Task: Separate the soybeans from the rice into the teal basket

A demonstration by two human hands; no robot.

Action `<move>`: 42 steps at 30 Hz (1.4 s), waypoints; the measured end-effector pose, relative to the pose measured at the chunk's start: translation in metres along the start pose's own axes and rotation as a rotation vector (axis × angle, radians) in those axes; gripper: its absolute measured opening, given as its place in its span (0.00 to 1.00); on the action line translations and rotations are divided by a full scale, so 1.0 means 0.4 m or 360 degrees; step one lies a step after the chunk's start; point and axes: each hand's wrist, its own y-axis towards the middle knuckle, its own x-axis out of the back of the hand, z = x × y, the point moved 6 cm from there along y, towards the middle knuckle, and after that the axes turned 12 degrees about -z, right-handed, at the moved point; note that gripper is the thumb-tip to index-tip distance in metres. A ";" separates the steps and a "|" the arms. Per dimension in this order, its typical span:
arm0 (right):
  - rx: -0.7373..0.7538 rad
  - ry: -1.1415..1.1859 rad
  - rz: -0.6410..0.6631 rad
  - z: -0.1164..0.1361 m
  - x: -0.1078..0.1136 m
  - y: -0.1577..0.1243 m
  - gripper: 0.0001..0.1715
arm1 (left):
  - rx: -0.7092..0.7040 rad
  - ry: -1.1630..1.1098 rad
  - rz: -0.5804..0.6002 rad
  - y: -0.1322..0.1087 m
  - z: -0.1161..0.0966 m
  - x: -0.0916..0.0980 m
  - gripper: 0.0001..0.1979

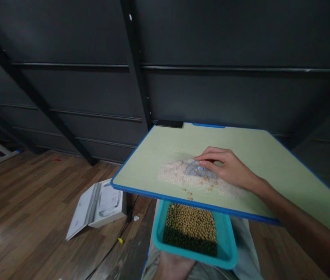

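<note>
On the pale green tabletop (240, 146) lies a spread of white grains (172, 172), with several tan beans (190, 193) among and in front of it. My right hand (221, 165) is over the grains, thumb and fingers closed on the edge of a clear protractor (195, 169) that lies over them. Below the table's front edge, my left hand (175, 264) is under a turquoise tray (229, 249), its fingers hidden beneath it. The tray holds many tan beans (192, 219), the nearer ones in shadow.
A dark flat object (169, 124) lies at the table's back left corner. A dark panelled wall (211, 93) rises behind. On the wooden floor (30, 202) at the left are an opened white box (109, 204) and a black cable (109, 251).
</note>
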 end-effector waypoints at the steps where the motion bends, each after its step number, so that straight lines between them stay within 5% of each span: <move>1: 0.0006 0.0001 -0.0020 0.002 0.000 -0.003 0.11 | -0.0026 -0.0002 -0.0020 -0.002 -0.001 0.004 0.22; 13: 0.0224 0.0176 0.0042 0.060 -0.060 -0.031 0.14 | -0.0015 -0.0093 0.0034 0.005 0.003 -0.010 0.22; 28: 0.0284 0.0149 0.0217 0.114 -0.129 -0.005 0.13 | -0.0109 -0.0157 -0.0038 -0.022 -0.002 -0.088 0.18; 34: 0.0257 0.0193 0.0198 0.114 -0.134 -0.014 0.13 | -0.0050 -0.0203 -0.0209 -0.030 -0.002 -0.109 0.18; 38: 0.0269 0.0218 0.0161 0.114 -0.129 -0.015 0.13 | -0.0122 0.0001 -0.0182 -0.023 -0.012 -0.088 0.19; 42: 0.0259 0.0172 0.0003 0.105 -0.071 -0.005 0.13 | -0.0328 0.0675 -0.0275 -0.025 -0.027 -0.078 0.19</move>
